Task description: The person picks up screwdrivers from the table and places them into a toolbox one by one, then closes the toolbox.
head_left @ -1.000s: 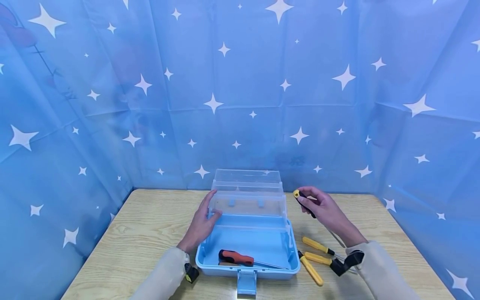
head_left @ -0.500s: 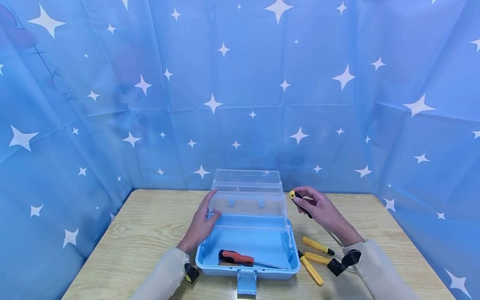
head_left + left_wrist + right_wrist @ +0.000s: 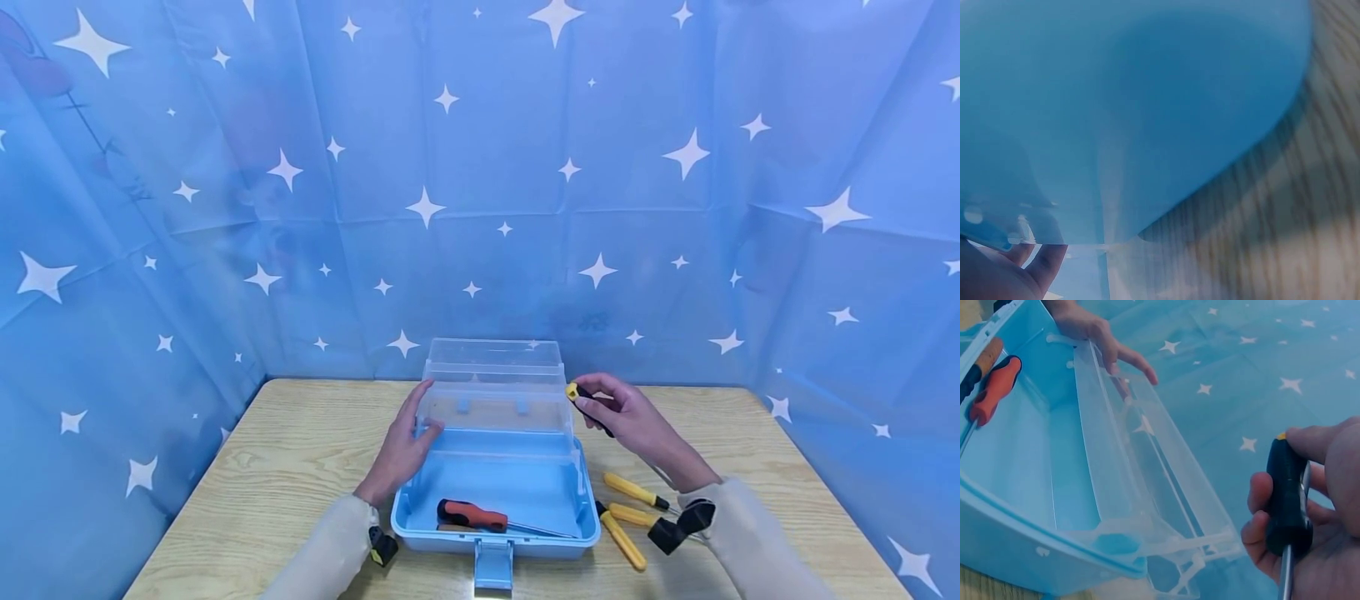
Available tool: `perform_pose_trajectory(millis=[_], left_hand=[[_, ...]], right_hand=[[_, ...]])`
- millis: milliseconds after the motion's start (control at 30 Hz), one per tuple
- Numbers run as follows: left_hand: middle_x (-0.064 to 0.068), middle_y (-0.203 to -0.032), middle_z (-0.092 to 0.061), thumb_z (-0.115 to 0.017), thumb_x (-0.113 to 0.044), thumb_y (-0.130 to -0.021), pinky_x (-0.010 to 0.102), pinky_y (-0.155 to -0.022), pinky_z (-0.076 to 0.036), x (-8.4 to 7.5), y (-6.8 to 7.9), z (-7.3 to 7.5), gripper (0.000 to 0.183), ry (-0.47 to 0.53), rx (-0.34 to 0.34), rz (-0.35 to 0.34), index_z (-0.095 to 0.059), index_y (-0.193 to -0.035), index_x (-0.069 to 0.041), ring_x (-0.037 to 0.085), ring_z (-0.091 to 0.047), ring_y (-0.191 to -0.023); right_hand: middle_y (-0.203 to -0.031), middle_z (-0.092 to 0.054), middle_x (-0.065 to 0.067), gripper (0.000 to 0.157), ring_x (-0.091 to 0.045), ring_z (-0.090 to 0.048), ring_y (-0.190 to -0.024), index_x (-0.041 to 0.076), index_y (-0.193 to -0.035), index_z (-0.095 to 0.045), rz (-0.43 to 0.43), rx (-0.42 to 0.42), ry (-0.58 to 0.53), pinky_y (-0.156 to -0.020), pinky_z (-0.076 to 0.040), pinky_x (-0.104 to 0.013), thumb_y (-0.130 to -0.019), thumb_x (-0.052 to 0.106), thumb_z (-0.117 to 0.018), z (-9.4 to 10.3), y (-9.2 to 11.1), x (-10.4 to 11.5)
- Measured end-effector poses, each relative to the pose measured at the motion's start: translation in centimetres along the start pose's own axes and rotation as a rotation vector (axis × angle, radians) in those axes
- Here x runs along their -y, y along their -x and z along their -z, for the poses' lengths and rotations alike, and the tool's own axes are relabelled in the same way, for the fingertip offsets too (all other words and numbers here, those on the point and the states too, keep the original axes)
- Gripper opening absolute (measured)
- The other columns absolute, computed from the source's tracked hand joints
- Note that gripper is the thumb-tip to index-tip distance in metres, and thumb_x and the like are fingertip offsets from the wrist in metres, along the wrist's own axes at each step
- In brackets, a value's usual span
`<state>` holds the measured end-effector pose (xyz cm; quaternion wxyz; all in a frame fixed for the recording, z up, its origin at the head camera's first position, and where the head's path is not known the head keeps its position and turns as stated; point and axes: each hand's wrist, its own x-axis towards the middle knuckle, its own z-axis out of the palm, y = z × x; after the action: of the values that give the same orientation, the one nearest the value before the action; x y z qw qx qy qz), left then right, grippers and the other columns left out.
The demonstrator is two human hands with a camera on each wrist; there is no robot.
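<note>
A light blue toolbox stands with its clear folding trays swung up at the back. My left hand grips the left side of these trays, thumb in front and fingers on the outer side. My right hand, to the right of the trays, holds a screwdriver with a black handle and a yellow butt end, its metal shaft pointing down toward the wrist. Inside the toolbox along the front wall lies a red-and-black screwdriver, and beside it an orange-brown handle.
Right of the toolbox, several yellow-handled tools lie on the wooden table, partly hidden by the right wrist's camera. The front latch hangs down. A blue curtain with white stars surrounds the table's back and sides.
My right hand has moved slowly left with the screwdriver, bringing its yellow end up to the right edge of the clear trays. The left hand and toolbox stay put.
</note>
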<state>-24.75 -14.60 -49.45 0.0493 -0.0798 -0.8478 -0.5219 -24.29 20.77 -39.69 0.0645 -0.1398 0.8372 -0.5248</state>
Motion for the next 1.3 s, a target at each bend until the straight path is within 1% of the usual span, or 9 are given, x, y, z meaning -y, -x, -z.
perform_pose_trajectory(millis=[267, 367, 500, 667, 767, 867, 1000, 1167, 1300], left_hand=[[-0.008, -0.164, -0.02, -0.053, -0.031, -0.103, 0.065, -0.114, -0.026, 0.0, 0.0, 0.0, 0.063, -0.003, -0.001, -0.005, -0.02, -0.153, -0.048, 0.029, -0.021, -0.151], [-0.007, -0.164, -0.02, -0.053, -0.029, -0.103, 0.065, -0.114, -0.025, 0.0, 0.0, 0.0, 0.063, 0.003, 0.001, -0.005, -0.02, -0.153, -0.049, 0.029, -0.021, -0.151], [-0.007, -0.164, -0.02, -0.053, -0.028, -0.103, 0.065, -0.114, -0.025, 0.0, 0.0, 0.0, 0.063, 0.007, 0.002, -0.004, -0.021, -0.152, -0.049, 0.029, -0.022, -0.151], [-0.007, -0.164, -0.021, -0.053, -0.03, -0.103, 0.065, -0.114, -0.026, -0.1, 0.0, 0.0, 0.062, 0.002, 0.001, -0.005, -0.021, -0.152, -0.048, 0.029, -0.023, -0.15], [-0.007, -0.164, -0.021, -0.053, -0.029, -0.103, 0.065, -0.114, -0.026, -0.1, 0.0, 0.0, 0.062, 0.004, 0.002, -0.007, -0.022, -0.152, -0.048, 0.029, -0.023, -0.15], [-0.007, -0.164, -0.021, -0.054, -0.029, -0.103, 0.065, -0.114, -0.026, 0.0, 0.0, 0.0, 0.062, 0.003, 0.001, -0.008, -0.022, -0.153, -0.048, 0.029, -0.022, -0.15], [-0.007, -0.164, -0.021, -0.054, -0.031, -0.102, 0.064, -0.114, -0.026, 0.0, 0.0, 0.0, 0.062, 0.003, -0.001, -0.006, -0.022, -0.153, -0.048, 0.028, -0.023, -0.15], [-0.007, -0.163, -0.023, -0.054, -0.032, -0.102, 0.064, -0.114, -0.027, 0.0, 0.0, 0.0, 0.061, 0.006, -0.001, -0.019, -0.022, -0.153, -0.047, 0.027, -0.024, -0.15], [-0.007, -0.163, -0.023, -0.053, -0.033, -0.102, 0.064, -0.115, -0.026, 0.0, 0.0, 0.0, 0.06, 0.008, 0.002, -0.021, -0.023, -0.152, -0.048, 0.027, -0.024, -0.15]], right_hand=[[-0.106, -0.059, -0.023, 0.034, -0.022, -0.06, -0.078, 0.009, -0.13, -0.055, 0.036, 0.044, -0.006, -0.062, -0.049, -0.027, -0.101, 0.027, -0.058, -0.8, -0.2, 0.4], [-0.102, -0.06, -0.017, 0.033, -0.025, -0.061, -0.079, 0.01, -0.13, -0.056, 0.054, 0.059, -0.003, -0.062, -0.05, -0.027, -0.101, 0.026, -0.058, -1.2, -0.2, 0.6], [-0.098, -0.061, -0.011, 0.033, -0.035, -0.061, -0.082, 0.011, -0.13, -0.057, 0.07, 0.084, -0.003, -0.063, -0.051, -0.026, -0.1, 0.026, -0.059, -1.6, -0.3, 0.9], [-0.092, -0.061, -0.017, 0.032, -0.043, -0.058, -0.079, 0.009, -0.129, -0.057, 0.1, 0.133, -0.002, -0.057, -0.046, -0.025, -0.101, 0.025, -0.058, -2.1, -0.3, 1.3], [-0.092, -0.061, -0.023, 0.032, -0.043, -0.057, -0.078, 0.008, -0.128, -0.057, 0.109, 0.15, 0.006, -0.056, -0.046, -0.025, -0.101, 0.024, -0.058, -2.3, -0.3, 1.6], [-0.095, -0.06, -0.025, 0.031, -0.043, -0.058, -0.078, 0.007, -0.128, -0.058, 0.13, 0.167, 0.021, -0.059, -0.049, -0.026, -0.101, 0.024, -0.058, -2.6, -0.3, 1.9], [-0.099, -0.061, -0.022, 0.031, -0.041, -0.06, -0.079, 0.008, -0.127, -0.058, 0.159, 0.188, 0.034, -0.062, -0.053, -0.031, -0.101, 0.025, -0.058, -3.0, -0.3, 2.1], [-0.105, -0.062, -0.02, 0.03, -0.04, -0.062, -0.081, 0.012, -0.127, -0.059, 0.176, 0.21, 0.047, -0.069, -0.057, -0.038, -0.101, 0.027, -0.058, -3.5, -0.5, 2.2], [-0.106, -0.062, -0.02, 0.031, -0.037, -0.063, -0.082, 0.014, -0.127, -0.058, 0.181, 0.236, 0.059, -0.073, -0.059, -0.042, -0.1, 0.029, -0.058, -3.9, -0.6, 2.3]])
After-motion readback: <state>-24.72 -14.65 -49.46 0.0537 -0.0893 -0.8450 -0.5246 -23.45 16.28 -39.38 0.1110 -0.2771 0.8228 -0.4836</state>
